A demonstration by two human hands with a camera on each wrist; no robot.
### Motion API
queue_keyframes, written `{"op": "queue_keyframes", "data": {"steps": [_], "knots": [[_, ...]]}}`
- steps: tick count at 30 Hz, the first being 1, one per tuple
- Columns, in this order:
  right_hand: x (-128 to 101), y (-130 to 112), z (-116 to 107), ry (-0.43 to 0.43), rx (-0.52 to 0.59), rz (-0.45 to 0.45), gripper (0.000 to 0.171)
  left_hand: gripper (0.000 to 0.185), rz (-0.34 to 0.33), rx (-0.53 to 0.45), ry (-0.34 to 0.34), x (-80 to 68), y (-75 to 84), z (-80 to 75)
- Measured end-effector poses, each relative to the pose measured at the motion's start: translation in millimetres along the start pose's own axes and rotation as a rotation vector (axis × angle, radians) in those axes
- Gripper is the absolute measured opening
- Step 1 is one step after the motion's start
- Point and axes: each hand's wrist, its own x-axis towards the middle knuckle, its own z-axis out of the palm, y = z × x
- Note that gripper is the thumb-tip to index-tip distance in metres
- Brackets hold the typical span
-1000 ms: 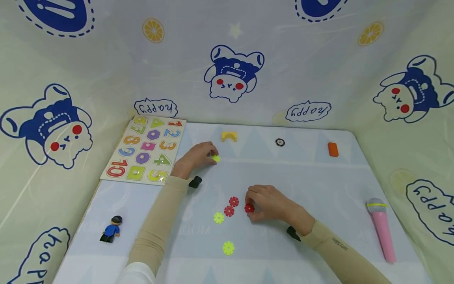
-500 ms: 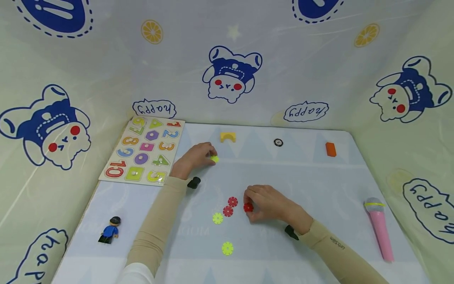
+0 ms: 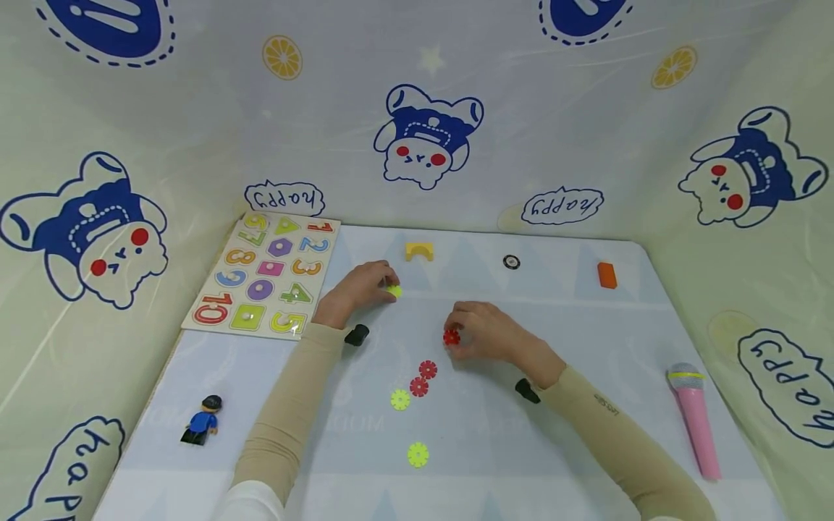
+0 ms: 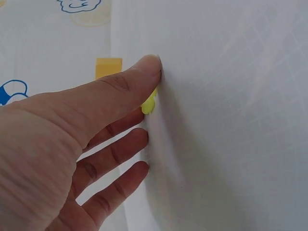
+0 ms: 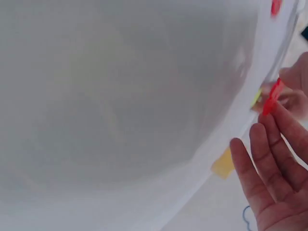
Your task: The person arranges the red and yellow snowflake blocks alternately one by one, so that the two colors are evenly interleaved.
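At the table's far left part, my left hand [image 3: 362, 288] pinches a yellow-green notched disc [image 3: 394, 291] between thumb and fingers, low at the surface. My right hand [image 3: 487, 334] holds a red notched disc [image 3: 452, 337] by its edge, raised over the middle of the table. In the right wrist view that red disc [image 5: 273, 97] sits between thumb and index finger, the other fingers stretched out. Below the hands lie two more red discs [image 3: 427, 370] side by side, a yellow-green disc [image 3: 400, 399] near them, and another yellow-green disc [image 3: 418, 455] closer to the front.
A number puzzle board [image 3: 260, 278] lies left, beside my left wrist. Along the back sit a yellow arch block [image 3: 419, 251], a small black ring [image 3: 511, 262] and an orange block [image 3: 607, 276]. A toy figure [image 3: 203, 421] lies front left, a pink microphone [image 3: 696, 423] right.
My right hand has moved away from me, toward the back of the table, carrying the red disc. The left hand stays in place with its yellow-green disc.
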Motion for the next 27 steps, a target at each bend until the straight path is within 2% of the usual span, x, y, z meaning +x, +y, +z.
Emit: {"op": "queue_keyframes", "data": {"steps": [6,12,21,27], "knots": [[52,23,-6,0.004,0.009,0.092,0.028,0.030,-0.012,-0.003,0.010,0.0,-0.6,1.8],[85,29,-1,-0.017,-0.031,0.126,0.030,0.029,-0.007,0.016,0.020,0.2,-0.1,2.9],[104,21,0,-0.011,-0.049,0.065,0.027,0.028,0.015,0.043,0.026,-0.8,2.2,2.6],[109,21,4,-0.001,-0.033,0.066,0.026,0.028,0.017,0.055,0.046,-1.6,1.2,3.6]]}}
